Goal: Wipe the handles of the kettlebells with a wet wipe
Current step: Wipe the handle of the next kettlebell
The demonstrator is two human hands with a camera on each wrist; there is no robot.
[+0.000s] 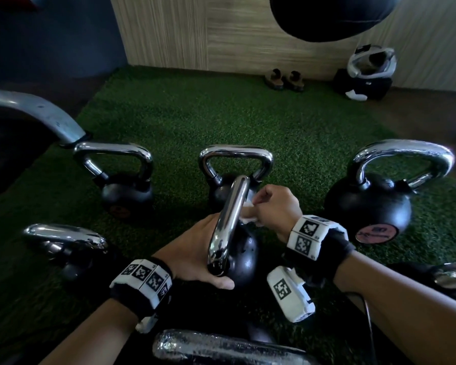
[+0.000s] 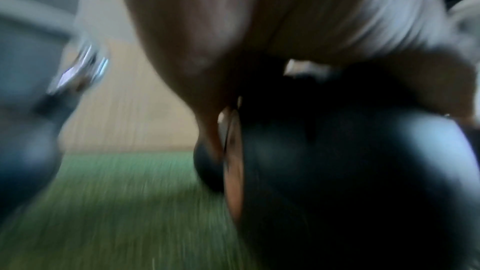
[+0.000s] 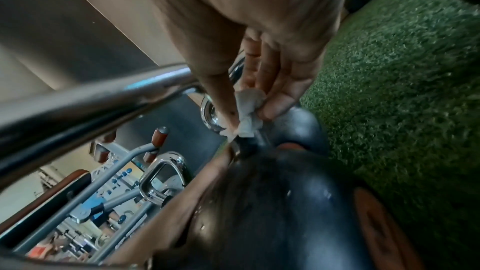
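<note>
Green artificial turf covered the floor in front of a pale wood-grain wall, and black round kettlebells with chrome loop handles stood around you on it. You had the nearest black kettlebell tipped over, its chrome handle pointing away from you. Your left hand cupped its body from the left, fingers curved around the iron and thumb laid along the near side. Your right hand pinched a crumpled white wet wipe between thumb and fingertips and pressed it where the handle meets the body. Behind it stood a second kettlebell, upright, with another to its left. The large kettlebell to your right showed a round pink label; its writing was too blurred to read. Against the wall sat a pair of brown sandals and a white helmet resting on a black bag.
</note>
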